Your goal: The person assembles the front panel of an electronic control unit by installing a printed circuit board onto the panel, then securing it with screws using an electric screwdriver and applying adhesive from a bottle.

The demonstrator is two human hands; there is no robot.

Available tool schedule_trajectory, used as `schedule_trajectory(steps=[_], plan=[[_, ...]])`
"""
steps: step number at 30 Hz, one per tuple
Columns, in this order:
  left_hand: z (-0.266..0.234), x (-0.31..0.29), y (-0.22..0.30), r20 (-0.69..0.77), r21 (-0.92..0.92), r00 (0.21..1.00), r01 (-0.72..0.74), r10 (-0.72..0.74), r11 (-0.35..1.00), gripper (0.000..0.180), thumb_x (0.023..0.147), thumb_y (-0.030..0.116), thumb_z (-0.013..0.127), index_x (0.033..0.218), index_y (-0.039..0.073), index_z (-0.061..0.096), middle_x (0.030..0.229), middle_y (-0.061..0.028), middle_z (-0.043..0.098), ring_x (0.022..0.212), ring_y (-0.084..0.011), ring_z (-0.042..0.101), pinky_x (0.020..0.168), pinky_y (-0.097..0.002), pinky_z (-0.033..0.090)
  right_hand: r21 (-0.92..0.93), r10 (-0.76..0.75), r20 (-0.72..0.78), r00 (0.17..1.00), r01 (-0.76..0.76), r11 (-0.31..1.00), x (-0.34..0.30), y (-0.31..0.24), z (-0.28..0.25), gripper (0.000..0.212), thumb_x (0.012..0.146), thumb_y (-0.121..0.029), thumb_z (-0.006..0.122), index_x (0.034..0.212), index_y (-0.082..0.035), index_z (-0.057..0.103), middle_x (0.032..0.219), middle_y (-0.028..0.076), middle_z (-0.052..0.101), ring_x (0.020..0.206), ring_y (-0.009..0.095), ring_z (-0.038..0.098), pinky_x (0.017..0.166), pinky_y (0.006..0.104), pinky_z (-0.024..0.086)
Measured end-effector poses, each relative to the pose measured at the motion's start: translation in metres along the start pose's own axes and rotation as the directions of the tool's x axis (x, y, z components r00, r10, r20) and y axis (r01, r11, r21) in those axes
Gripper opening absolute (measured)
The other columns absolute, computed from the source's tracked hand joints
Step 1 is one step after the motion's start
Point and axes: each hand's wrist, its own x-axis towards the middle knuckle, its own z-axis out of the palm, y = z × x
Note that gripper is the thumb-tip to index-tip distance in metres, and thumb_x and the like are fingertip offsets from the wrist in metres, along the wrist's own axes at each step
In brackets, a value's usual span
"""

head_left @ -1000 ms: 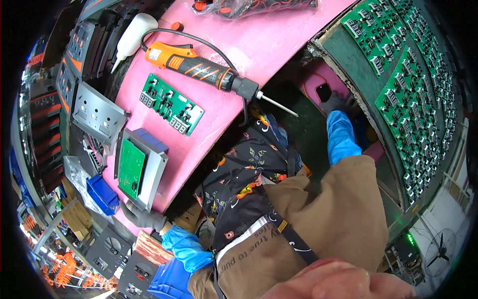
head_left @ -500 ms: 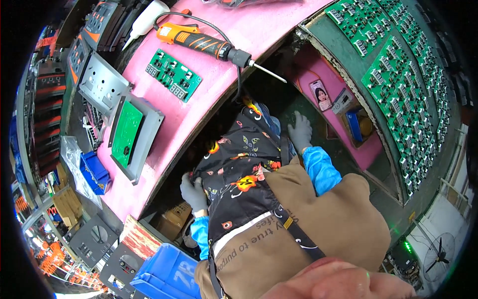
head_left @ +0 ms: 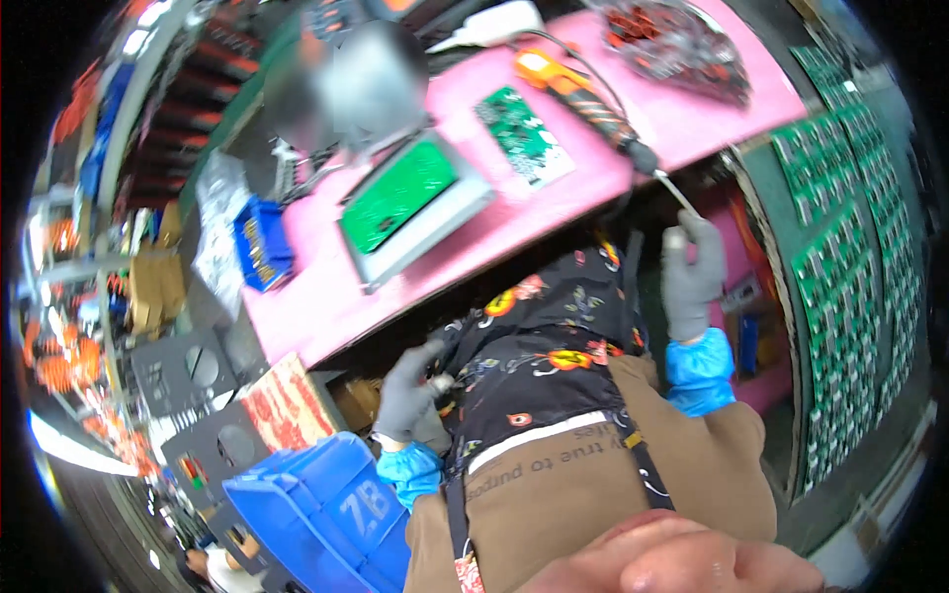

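Observation:
My right hand (head_left: pixel 694 279), in a grey glove with a blue sleeve cover, is raised at the table's front edge with nothing in it. Its fingers are just below the tip of an orange and black electric screwdriver (head_left: pixel 585 107) lying on the pink table (head_left: pixel 297 321). My left hand (head_left: pixel 410 393), gloved alike, is beside my flowered apron (head_left: pixel 554 341), fingers loosely bent, slightly blurred and apart. A green circuit board (head_left: pixel 519 136) lies left of the screwdriver. Further left, a larger green board (head_left: pixel 400 193) rests in a grey metal housing (head_left: pixel 445 222).
A clear bag of dark red parts (head_left: pixel 677 49) and a white bottle (head_left: pixel 494 25) are at the back. Rows of circuit boards (head_left: pixel 840 296) cover the right-hand surface. A small blue bin (head_left: pixel 262 247) stands at the table's left end, a large blue bin (head_left: pixel 316 504) beside me.
The view has turned, bringing the bag of parts further into sight. My right hand has risen toward the screwdriver's tip. My left hand has turned inward beside the apron.

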Motion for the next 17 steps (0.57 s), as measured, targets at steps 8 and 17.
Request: schedule_trajectory(steps=[8, 17], plan=[[-0.192, 0.030, 0.084, -0.890, -0.018, 0.430, -0.362, 0.150, 0.932, 0.032, 0.086, 0.013, 0.065, 0.111, -0.006, 0.061, 0.096, -0.0099, 0.065, 0.087, -0.0145, 0.060, 0.077, -0.0246, 0.048, -0.059, -0.169, 0.206, 0.964, 0.184, 0.981, 0.108, -0.085, -0.016, 0.020, 0.091, -0.017, 0.059, 0.104, -0.005, 0.067, 0.096, 0.013, 0.068, 0.085, 0.021, 0.066, 0.076, 0.0326, 0.051], [-0.280, 0.115, -0.016, -0.560, 0.648, 0.829, 0.436, 0.001, 0.625, 0.051, 0.074, 0.027, 0.069, 0.123, 0.019, 0.060, 0.116, -0.0147, 0.062, 0.108, -0.0298, 0.060, 0.095, -0.0367, 0.045, -0.459, -0.110, 0.717, 0.689, 0.585, 0.669, 0.171, -0.077, 0.109, 0.091, 0.079, -0.027, 0.069, 0.150, -0.024, 0.012, 0.101, 0.015, 0.055, 0.093, 0.034, 0.057, 0.071, 0.0461, 0.049]])
